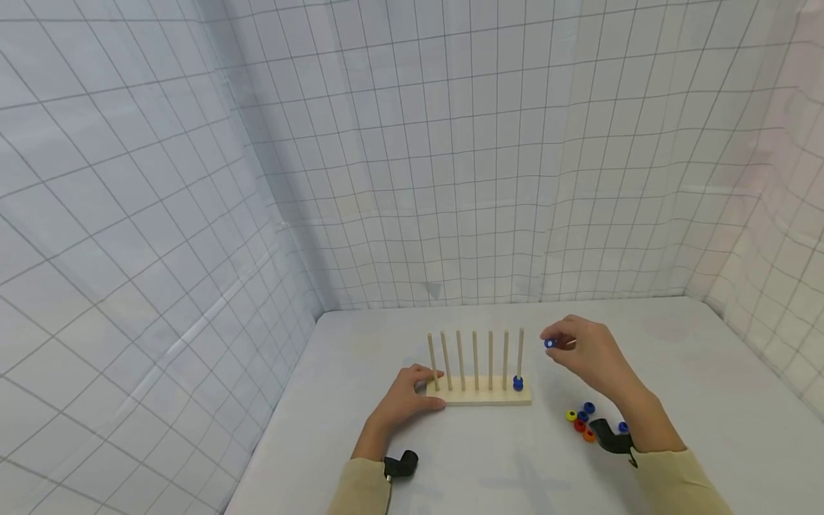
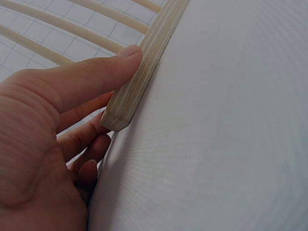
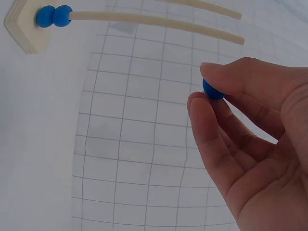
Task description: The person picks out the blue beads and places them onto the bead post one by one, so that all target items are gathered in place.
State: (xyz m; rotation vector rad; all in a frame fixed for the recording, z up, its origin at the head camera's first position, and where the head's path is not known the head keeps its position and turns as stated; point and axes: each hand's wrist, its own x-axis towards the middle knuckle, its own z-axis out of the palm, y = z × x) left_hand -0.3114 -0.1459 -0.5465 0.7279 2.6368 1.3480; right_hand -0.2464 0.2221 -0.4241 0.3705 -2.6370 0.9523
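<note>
A pale wooden base with several upright pegs (image 1: 476, 361) stands on the white table. My left hand (image 1: 407, 397) grips its left end, with the thumb along the front edge (image 2: 139, 79) and the fingers behind. On the rightmost peg sit two blue beads (image 3: 54, 16), low against the base. Between thumb and fingertips my right hand (image 1: 589, 354) pinches another blue bead (image 3: 211, 90). That hand is up in the air, just right of the rightmost peg's tip (image 1: 521, 332) in the head view.
Loose beads lie on the table near the right forearm: a yellow one (image 1: 571, 415), a red one (image 1: 579, 425), an orange one (image 1: 589, 435) and several blue ones (image 1: 589, 408). White grid-patterned curtains (image 1: 450, 179) enclose the table at the back and sides.
</note>
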